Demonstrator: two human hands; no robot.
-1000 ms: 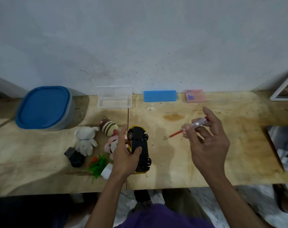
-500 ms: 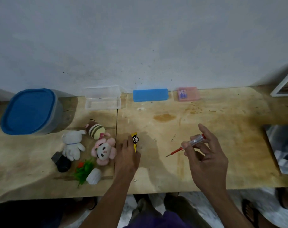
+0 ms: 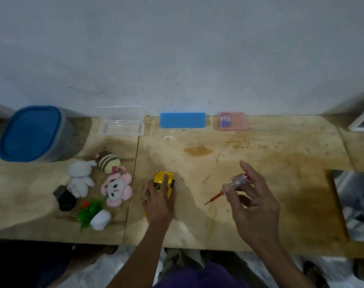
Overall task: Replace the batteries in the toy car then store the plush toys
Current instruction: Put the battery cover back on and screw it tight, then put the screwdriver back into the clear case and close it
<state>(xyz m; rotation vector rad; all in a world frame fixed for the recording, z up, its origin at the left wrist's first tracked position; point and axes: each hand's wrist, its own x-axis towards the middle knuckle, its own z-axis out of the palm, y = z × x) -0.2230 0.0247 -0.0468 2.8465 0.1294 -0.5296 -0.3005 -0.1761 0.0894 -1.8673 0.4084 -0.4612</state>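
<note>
The yellow toy car (image 3: pixel 164 179) stands on its wheels on the wooden table (image 3: pixel 260 159), and my left hand (image 3: pixel 159 201) rests over its rear half, gripping it. My right hand (image 3: pixel 252 204) hovers to the right, holding a red-tipped screwdriver (image 3: pixel 226 189) with a clear handle, tip pointing left and down. Three plush toys lie left of the car: a white bunny (image 3: pixel 79 179), a striped bee (image 3: pixel 109 162) and a pink one (image 3: pixel 116 189). A pink case (image 3: pixel 233 121) with batteries sits at the wall.
A grey tub with a blue lid (image 3: pixel 33 134) stands at the far left. An open clear box (image 3: pixel 121 121) and a blue box (image 3: pixel 182 120) line the wall. A small screw (image 3: pixel 206 178) lies between my hands. A black object (image 3: pixel 64 199) and green plant toy (image 3: pixel 91 210) lie near the plush.
The car was held up with its black underside showing; my left hand has turned it over and set it down upright on the table. My right hand keeps the screwdriver, lowered slightly.
</note>
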